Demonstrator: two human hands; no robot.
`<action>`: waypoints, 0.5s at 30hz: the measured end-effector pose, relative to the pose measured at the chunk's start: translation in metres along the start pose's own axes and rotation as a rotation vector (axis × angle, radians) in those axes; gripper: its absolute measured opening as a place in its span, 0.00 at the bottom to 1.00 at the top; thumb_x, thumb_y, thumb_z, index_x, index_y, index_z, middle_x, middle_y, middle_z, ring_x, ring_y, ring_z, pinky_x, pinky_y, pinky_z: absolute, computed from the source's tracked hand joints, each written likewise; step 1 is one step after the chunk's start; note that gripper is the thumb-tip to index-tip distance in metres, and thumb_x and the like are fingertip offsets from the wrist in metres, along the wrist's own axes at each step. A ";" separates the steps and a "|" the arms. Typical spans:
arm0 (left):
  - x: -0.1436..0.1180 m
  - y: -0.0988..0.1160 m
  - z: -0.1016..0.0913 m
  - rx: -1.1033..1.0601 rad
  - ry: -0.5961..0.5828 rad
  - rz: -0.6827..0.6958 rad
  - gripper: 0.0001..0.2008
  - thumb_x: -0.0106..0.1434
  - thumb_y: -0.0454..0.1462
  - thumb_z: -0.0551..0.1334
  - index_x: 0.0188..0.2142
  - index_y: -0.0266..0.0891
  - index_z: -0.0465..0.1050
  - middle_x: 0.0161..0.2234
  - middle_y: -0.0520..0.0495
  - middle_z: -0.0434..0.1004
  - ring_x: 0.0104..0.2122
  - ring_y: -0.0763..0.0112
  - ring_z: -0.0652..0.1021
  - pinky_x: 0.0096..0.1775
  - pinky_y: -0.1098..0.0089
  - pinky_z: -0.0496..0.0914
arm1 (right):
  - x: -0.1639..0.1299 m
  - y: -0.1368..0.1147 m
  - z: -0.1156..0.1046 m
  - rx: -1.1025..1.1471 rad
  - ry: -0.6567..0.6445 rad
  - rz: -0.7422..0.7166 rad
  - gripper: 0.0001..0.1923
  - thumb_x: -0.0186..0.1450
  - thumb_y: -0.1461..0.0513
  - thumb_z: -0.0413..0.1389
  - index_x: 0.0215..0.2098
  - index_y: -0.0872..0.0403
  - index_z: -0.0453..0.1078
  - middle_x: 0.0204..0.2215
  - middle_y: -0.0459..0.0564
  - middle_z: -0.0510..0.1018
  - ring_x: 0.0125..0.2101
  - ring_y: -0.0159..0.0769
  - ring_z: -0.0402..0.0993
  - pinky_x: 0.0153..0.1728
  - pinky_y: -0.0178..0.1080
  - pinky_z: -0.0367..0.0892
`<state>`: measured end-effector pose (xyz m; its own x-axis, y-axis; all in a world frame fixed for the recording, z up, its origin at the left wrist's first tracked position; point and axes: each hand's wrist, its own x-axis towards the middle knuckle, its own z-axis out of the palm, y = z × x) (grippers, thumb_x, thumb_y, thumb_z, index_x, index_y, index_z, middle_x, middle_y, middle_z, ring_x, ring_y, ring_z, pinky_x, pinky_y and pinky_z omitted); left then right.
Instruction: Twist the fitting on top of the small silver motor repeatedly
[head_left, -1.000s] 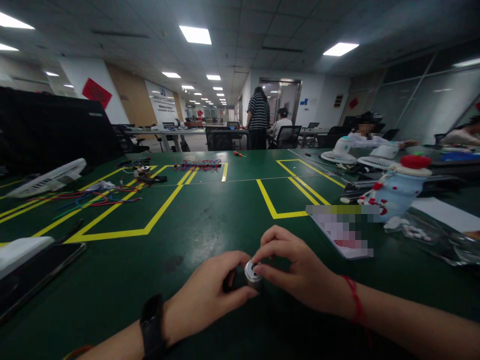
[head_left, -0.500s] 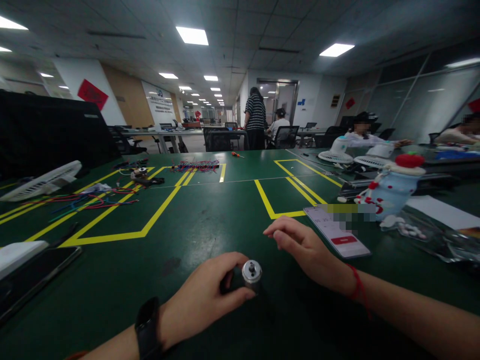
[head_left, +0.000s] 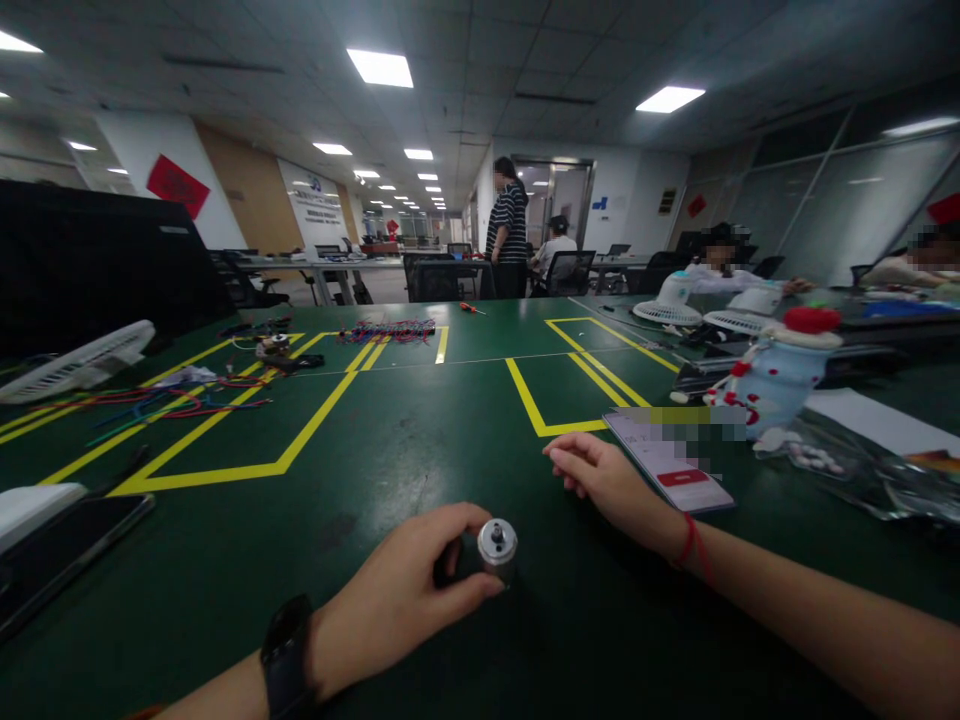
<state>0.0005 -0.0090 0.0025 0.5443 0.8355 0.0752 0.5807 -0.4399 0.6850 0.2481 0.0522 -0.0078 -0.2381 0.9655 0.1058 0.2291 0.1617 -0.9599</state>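
A small silver cylindrical motor (head_left: 498, 542) stands upright on the green table, its short shaft and the holes in its end face pointing up. Thumb and forefinger of my left hand (head_left: 409, 575) grip it from the left side. My right hand (head_left: 604, 480) hovers to the right of the motor, apart from it and beside the phone (head_left: 675, 470). Its fingers are curled in with the thumb close against the forefinger; anything between them is hidden or too small to make out.
Yellow tape (head_left: 225, 478) marks the table. Loose wires (head_left: 187, 400), a wire bundle (head_left: 390, 330) and an orange screwdriver (head_left: 471, 308) lie farther off. A blue bottle (head_left: 787, 385) and plastic bags (head_left: 855, 475) are at right, a dark phone (head_left: 75, 555) at left. Other people are beyond.
My right hand has shifted slightly right, and its fingers have curled in more. My left hand keeps its grip on the motor. The whole view has shifted a little.
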 end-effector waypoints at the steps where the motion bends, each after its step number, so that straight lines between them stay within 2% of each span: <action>1: 0.000 0.000 0.000 0.003 -0.002 -0.001 0.12 0.63 0.39 0.63 0.45 0.43 0.69 0.35 0.52 0.73 0.30 0.70 0.69 0.30 0.73 0.61 | -0.005 -0.007 0.004 -0.031 -0.039 -0.021 0.13 0.62 0.55 0.58 0.40 0.57 0.72 0.30 0.47 0.73 0.29 0.32 0.68 0.30 0.36 0.64; 2: 0.000 0.000 0.000 0.006 -0.003 0.000 0.11 0.63 0.39 0.63 0.45 0.42 0.69 0.34 0.52 0.73 0.29 0.70 0.69 0.30 0.73 0.61 | -0.011 -0.015 0.010 -0.163 -0.105 -0.124 0.13 0.62 0.56 0.58 0.41 0.55 0.72 0.32 0.48 0.74 0.30 0.33 0.68 0.31 0.37 0.64; 4: 0.001 0.000 0.000 0.013 -0.001 0.009 0.09 0.63 0.39 0.63 0.43 0.42 0.69 0.33 0.52 0.72 0.29 0.70 0.69 0.30 0.73 0.61 | -0.022 -0.030 0.021 -0.314 -0.159 -0.358 0.15 0.61 0.58 0.60 0.46 0.53 0.70 0.41 0.50 0.73 0.38 0.36 0.68 0.39 0.40 0.65; 5: 0.001 -0.001 0.001 0.016 0.003 0.014 0.09 0.63 0.39 0.63 0.42 0.42 0.69 0.32 0.53 0.71 0.29 0.70 0.69 0.29 0.73 0.61 | -0.026 -0.037 0.027 -0.346 -0.175 -0.453 0.15 0.60 0.60 0.61 0.45 0.52 0.70 0.43 0.51 0.72 0.42 0.38 0.68 0.44 0.41 0.64; 6: 0.001 -0.001 0.001 0.021 0.008 0.018 0.08 0.62 0.38 0.63 0.42 0.42 0.69 0.32 0.53 0.71 0.29 0.70 0.69 0.29 0.73 0.61 | -0.029 -0.042 0.032 -0.382 -0.197 -0.500 0.10 0.61 0.61 0.60 0.41 0.52 0.72 0.43 0.50 0.72 0.44 0.38 0.67 0.47 0.42 0.63; 9: 0.000 -0.001 0.001 0.030 0.018 0.017 0.09 0.62 0.38 0.63 0.42 0.42 0.68 0.31 0.53 0.70 0.28 0.70 0.68 0.29 0.73 0.60 | -0.032 -0.050 0.037 -0.347 -0.150 -0.538 0.02 0.63 0.64 0.58 0.35 0.53 0.72 0.42 0.49 0.70 0.45 0.37 0.67 0.48 0.41 0.62; 12: -0.001 0.001 0.001 0.019 0.014 0.017 0.09 0.62 0.37 0.63 0.42 0.42 0.68 0.32 0.53 0.71 0.29 0.70 0.68 0.29 0.73 0.61 | -0.030 -0.048 0.028 -0.255 -0.082 -0.503 0.02 0.65 0.63 0.56 0.35 0.53 0.70 0.39 0.49 0.70 0.42 0.35 0.68 0.45 0.40 0.64; 15: -0.002 0.002 -0.001 0.008 0.011 0.015 0.08 0.62 0.37 0.63 0.41 0.42 0.69 0.32 0.53 0.71 0.29 0.70 0.68 0.30 0.73 0.61 | -0.030 -0.039 0.016 -0.309 -0.205 -0.464 0.02 0.65 0.63 0.57 0.35 0.53 0.71 0.38 0.48 0.71 0.41 0.35 0.69 0.45 0.39 0.64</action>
<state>0.0002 -0.0116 0.0043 0.5462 0.8324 0.0936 0.5771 -0.4549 0.6782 0.2315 0.0135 0.0226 -0.5491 0.7257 0.4146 0.3143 0.6390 -0.7021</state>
